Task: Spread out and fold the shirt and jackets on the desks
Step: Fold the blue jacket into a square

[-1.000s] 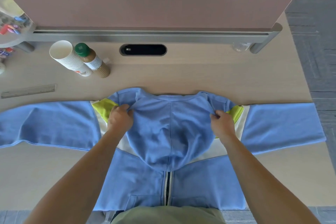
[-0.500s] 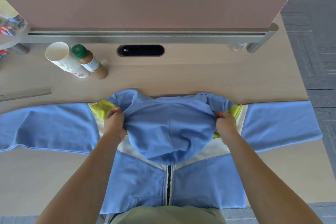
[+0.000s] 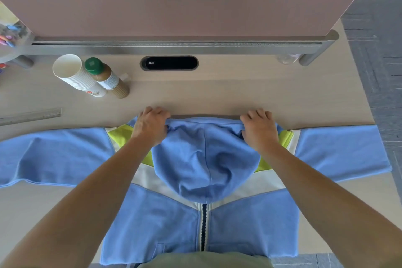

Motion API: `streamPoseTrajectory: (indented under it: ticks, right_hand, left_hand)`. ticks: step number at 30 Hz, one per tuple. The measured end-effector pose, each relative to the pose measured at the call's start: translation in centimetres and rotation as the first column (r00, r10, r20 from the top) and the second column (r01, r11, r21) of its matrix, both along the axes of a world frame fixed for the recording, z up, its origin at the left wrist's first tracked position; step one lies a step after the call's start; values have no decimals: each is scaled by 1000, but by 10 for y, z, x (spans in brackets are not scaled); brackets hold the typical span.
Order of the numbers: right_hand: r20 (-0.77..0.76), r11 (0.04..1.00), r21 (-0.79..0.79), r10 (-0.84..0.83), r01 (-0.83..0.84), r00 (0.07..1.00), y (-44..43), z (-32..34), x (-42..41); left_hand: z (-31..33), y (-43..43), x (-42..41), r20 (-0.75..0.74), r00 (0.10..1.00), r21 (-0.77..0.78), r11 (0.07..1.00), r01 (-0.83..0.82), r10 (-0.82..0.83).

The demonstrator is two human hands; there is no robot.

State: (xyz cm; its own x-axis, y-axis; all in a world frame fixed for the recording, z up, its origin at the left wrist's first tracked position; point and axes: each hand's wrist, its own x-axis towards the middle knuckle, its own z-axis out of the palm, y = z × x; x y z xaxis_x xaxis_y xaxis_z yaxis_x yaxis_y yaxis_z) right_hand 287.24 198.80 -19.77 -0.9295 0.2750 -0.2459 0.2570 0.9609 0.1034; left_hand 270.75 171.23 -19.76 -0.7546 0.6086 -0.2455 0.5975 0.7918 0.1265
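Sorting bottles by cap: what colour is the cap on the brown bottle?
The brown bottle's round cap is green; head view.

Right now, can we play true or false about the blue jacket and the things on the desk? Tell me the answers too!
1. The left hand and the right hand both hold the jacket at its far edge. True.
2. The hood lies flopped down over the jacket's front. True.
3. The bottle has a red cap. False: its cap is green.
4. The sleeves are folded in. False: both lie stretched out sideways on the desk.
5. The ruler lies on top of the jacket. False: it lies on the bare desk, apart from the jacket.
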Motion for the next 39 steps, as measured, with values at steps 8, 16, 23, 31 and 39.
streamPoseTrajectory:
  ticks: [8, 16, 23, 31, 39]
  right_hand:
    - [69, 951, -176, -247, 255, 967, -21, -28, 77]
    - [220, 748, -304, -548, 590, 807, -43, -21, 65]
    - [46, 777, -298, -568, 554, 821, -54, -34, 72]
    - [159, 530, -519, -711, 671, 685, -64, -14, 80]
    - [292, -19, -829, -868, 559, 403, -31, 14, 69]
  left_hand:
    - [-31, -53, 55, 118, 961, 4, 968, -251, 249]
    - [-27, -45, 72, 343, 803, -48, 863, -503, 488]
    - [-16, -31, 88, 437, 766, 188, 785, -591, 472]
    - [-12, -44, 74, 772, 394, 122, 492, -862, 498]
    - [7, -56, 55, 911, 243, 45, 507, -861, 332]
